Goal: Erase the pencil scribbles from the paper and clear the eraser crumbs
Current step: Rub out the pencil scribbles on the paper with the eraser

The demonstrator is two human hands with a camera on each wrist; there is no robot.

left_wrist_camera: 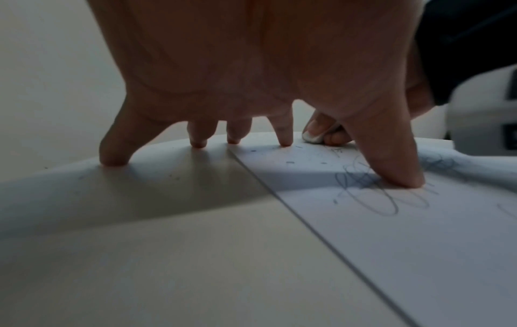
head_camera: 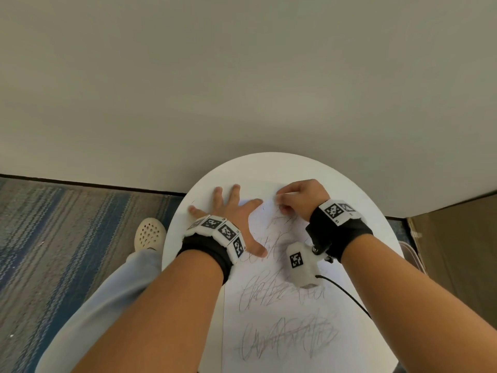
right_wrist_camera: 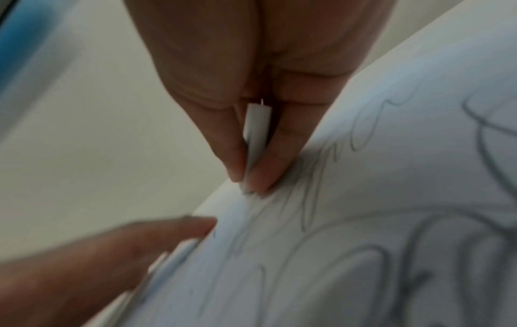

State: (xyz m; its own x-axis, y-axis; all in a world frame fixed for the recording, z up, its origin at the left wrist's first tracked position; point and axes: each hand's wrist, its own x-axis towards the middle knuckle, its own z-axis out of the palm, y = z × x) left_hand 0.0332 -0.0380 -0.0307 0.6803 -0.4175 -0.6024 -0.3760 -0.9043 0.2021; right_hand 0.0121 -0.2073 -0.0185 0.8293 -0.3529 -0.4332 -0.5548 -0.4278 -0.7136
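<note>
A white sheet of paper (head_camera: pixel 271 313) with several rows of grey pencil scribbles (head_camera: pixel 285 337) lies on a round white table (head_camera: pixel 376 238). My left hand (head_camera: pixel 231 211) is spread flat, thumb and forefinger pressing the paper's far left corner, the other fingers (left_wrist_camera: pixel 114 152) on the table. My right hand (head_camera: pixel 295 200) pinches a thin white eraser (right_wrist_camera: pixel 256 137) between thumb and fingers, its tip on the paper's top scribble (right_wrist_camera: pixel 307 188). Small dark eraser crumbs (left_wrist_camera: pixel 291 162) dot the paper near the left forefinger.
The table stands against a plain pale wall (head_camera: pixel 242 76). Striped blue-grey carpet (head_camera: pixel 67 224) lies to the left, with my foot in a cream perforated shoe (head_camera: pixel 150 234) beside the table. A brown cardboard box (head_camera: pixel 457 251) stands at the right.
</note>
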